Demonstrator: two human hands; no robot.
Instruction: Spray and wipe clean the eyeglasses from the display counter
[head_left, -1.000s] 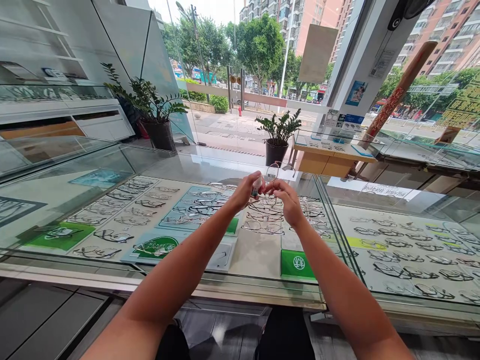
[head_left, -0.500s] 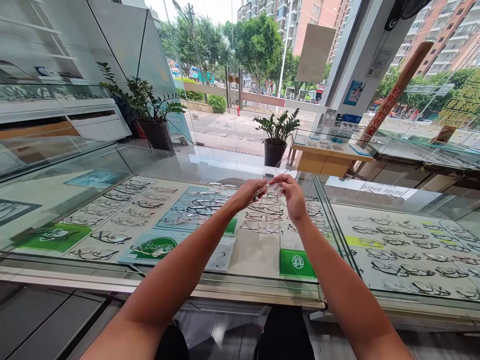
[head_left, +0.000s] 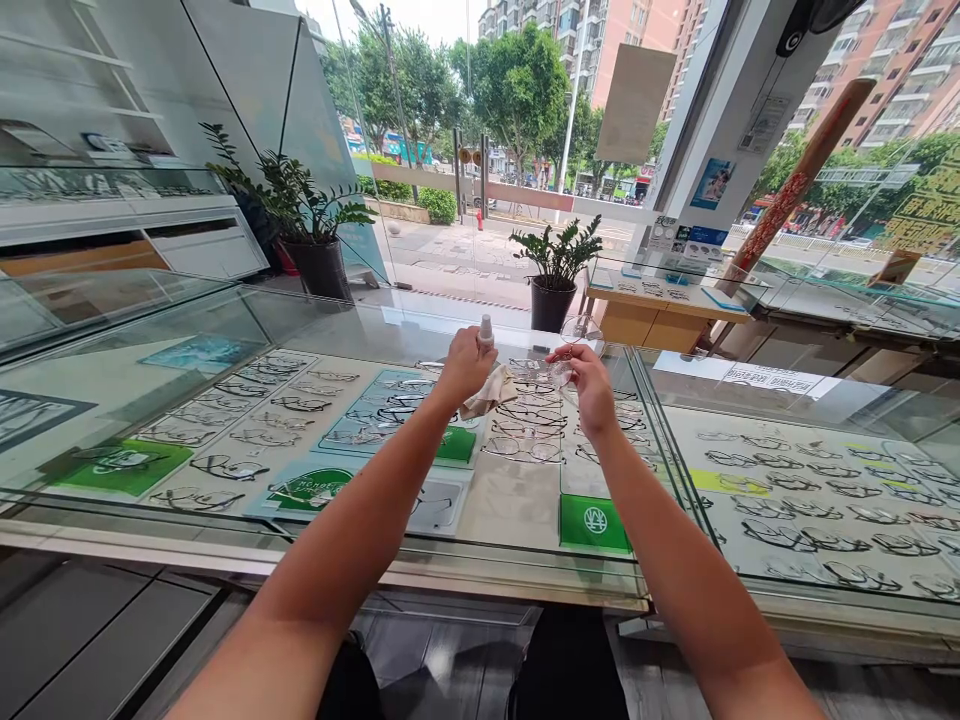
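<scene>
My left hand (head_left: 466, 362) is closed around a small white spray bottle (head_left: 486, 329), whose top points up above the fingers. A crumpled beige cloth (head_left: 490, 391) shows just under this hand; I cannot tell whether the hand grips it or it rests on the glass. In my right hand (head_left: 589, 382) is a pair of thin-rimmed eyeglasses (head_left: 582, 330), pinched between the fingers. One round lens stands above the fingers, and the other shows beside them. Both hands are over the glass display counter (head_left: 510, 510), with a gap between them.
Beneath the glass lie rows of eyeglasses (head_left: 525, 448), a green card (head_left: 596, 522) and a blue tray (head_left: 352, 425). A second glass case (head_left: 810, 590) adjoins on the right. Potted plants (head_left: 553, 300) stand beyond the counter, before a glass front.
My left hand has moved left, away from the eyeglasses, and the spray bottle and cloth have come into view. My right hand keeps the eyeglasses in nearly the same place.
</scene>
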